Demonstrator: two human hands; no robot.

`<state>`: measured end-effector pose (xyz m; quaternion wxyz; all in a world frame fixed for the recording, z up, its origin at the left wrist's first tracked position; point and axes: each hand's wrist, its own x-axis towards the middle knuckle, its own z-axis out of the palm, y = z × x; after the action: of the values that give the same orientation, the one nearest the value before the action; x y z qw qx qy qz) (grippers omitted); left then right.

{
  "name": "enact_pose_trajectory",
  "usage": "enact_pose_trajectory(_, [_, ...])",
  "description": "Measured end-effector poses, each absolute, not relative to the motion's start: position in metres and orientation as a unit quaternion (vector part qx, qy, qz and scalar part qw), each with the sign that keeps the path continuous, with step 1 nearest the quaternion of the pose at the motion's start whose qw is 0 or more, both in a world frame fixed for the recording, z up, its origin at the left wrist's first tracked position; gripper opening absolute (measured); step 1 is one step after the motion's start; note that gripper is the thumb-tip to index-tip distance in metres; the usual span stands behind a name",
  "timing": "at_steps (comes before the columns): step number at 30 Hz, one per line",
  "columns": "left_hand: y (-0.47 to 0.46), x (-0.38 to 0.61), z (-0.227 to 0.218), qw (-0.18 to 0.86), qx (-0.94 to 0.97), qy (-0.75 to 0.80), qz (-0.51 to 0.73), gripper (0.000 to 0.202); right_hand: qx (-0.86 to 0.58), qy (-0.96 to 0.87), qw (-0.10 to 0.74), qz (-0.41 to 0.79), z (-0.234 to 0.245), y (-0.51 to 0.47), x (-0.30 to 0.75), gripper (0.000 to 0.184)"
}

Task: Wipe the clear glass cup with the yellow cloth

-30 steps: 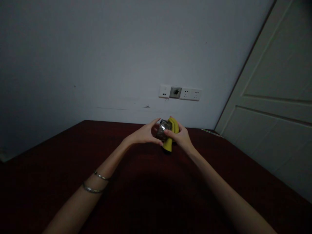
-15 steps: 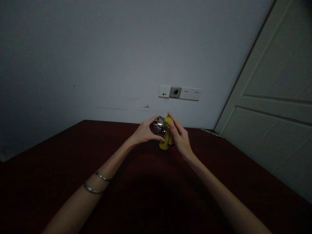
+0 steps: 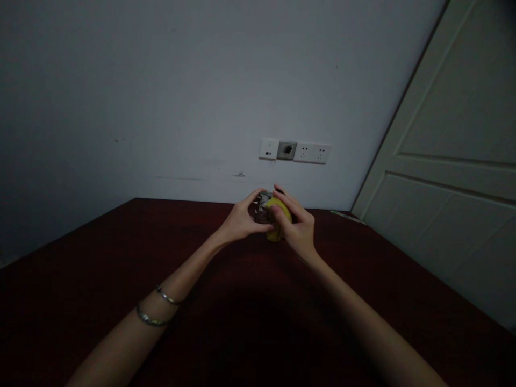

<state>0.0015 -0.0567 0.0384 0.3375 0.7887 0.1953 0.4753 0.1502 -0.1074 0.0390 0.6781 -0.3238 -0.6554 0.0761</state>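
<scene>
Fingers and thumb of my left hand curve around a clear, shiny drinking glass, which is held above the far part of the table. My right hand is closed on a yellow cloth, pressing it against the glass's right side with the thumb in front. A fold of the cloth hangs below the glass. The right part of the glass is hidden behind the cloth and my fingers.
The dark red table runs up to a pale wall. Sockets and switches sit on the wall just beyond my hands. A light panelled door stands at the right. Something thin and flat lies at the table's far right edge.
My right hand has shifted the yellow cloth up and left over the glass, covering more of it. The hanging fold is shorter. My left hand keeps its hold on the glass.
</scene>
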Motion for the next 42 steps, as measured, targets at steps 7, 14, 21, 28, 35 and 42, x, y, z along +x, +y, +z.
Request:
enact_pose_trajectory(7, [-0.057,0.002,0.039,0.257,0.824,0.214,0.457,0.087,-0.4,-0.574,0.692,0.179,0.04,-0.091,0.161,0.038])
enact_pose_trajectory(14, [-0.05,0.001,0.035,0.139,0.846,0.204,0.473,0.079,-0.332,-0.708,0.622,0.04,0.045,-0.106,0.157,0.028])
enact_pose_trajectory(21, [-0.058,-0.001,0.04,0.112,0.859,0.268,0.421,0.084,-0.365,-0.677,0.634,0.073,0.05,-0.102,0.16,0.026])
enact_pose_trajectory(28, [-0.056,-0.002,0.036,0.106,0.866,0.243,0.423,0.082,-0.324,-0.726,0.604,0.046,0.046,-0.108,0.161,0.029])
enact_pose_trajectory(35, [-0.066,0.0,0.042,0.145,0.867,0.227,0.419,0.089,-0.4,-0.602,0.666,0.183,0.048,-0.093,0.17,0.032])
enact_pose_trajectory(42, [-0.072,0.001,0.045,0.294,0.821,0.222,0.437,0.072,-0.311,-0.749,0.584,0.049,0.059,-0.12,0.165,0.025])
